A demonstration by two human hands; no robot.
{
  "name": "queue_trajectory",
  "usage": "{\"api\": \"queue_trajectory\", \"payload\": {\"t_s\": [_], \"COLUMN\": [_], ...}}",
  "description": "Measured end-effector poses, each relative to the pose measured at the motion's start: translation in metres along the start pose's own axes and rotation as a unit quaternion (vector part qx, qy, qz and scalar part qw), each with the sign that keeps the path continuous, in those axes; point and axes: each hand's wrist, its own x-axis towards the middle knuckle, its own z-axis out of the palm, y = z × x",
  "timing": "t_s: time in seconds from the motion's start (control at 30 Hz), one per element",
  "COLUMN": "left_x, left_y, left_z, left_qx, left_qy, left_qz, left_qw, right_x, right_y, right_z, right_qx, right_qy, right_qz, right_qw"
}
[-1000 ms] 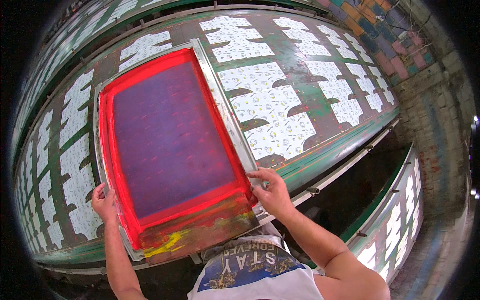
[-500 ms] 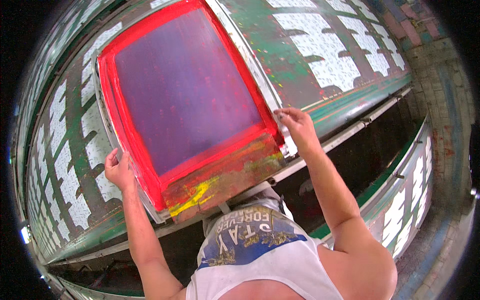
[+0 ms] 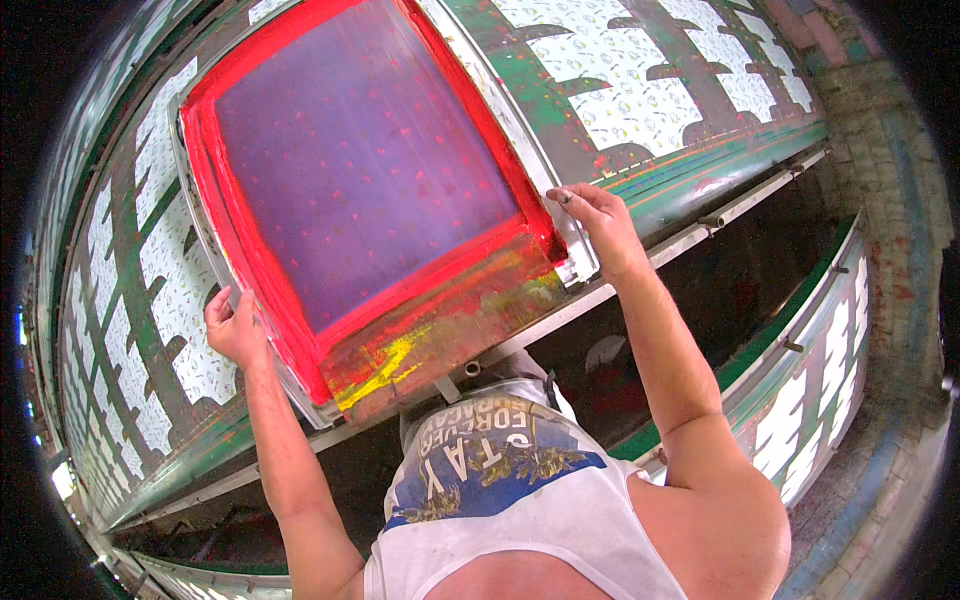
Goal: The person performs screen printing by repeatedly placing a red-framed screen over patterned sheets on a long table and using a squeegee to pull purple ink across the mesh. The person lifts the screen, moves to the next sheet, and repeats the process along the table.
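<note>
A screen printing frame [image 3: 460, 62] with metal side rails lies across the printing table in front of me. Thick red paint borders its purple mesh [image 3: 360, 170], which shows scattered red specks. At the near end is a brown strip [image 3: 450, 325] smeared with yellow and red. My left hand [image 3: 236, 328] is closed on the left rail near the close corner. On the opposite rail, my right hand [image 3: 603, 225] pinches the edge with thumb and fingers, a dark smudge on its fingertips.
White patterned cut pieces [image 3: 635, 105] lie in rows on the green and brown printing table [image 3: 560, 120], on both sides of the frame. A metal rail [image 3: 700, 228] runs along the near edge. Another table with white pieces [image 3: 785, 430] stands behind at right, beside a paved floor [image 3: 895, 300].
The frame, my hands and the table appear slightly higher in the picture. Both hands stay at the frame's sides. Red specks on the mesh show more plainly now.
</note>
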Motion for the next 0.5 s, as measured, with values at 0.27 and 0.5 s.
{"api": "queue_trajectory", "payload": {"t_s": [0.27, 0.5], "left_x": [-0.012, -0.019], "left_y": [0.012, 0.009], "left_z": [0.027, 0.022], "left_qx": [0.010, 0.042], "left_qy": [0.001, -0.015], "left_qz": [0.010, 0.032], "left_qw": [1.000, 0.998], "right_x": [-0.004, -0.009], "right_y": [-0.004, 0.011], "right_z": [-0.025, -0.030], "right_qx": [0.004, -0.066], "right_qy": [0.002, 0.009], "right_qz": [0.009, -0.063], "right_qw": [1.000, 0.996]}}
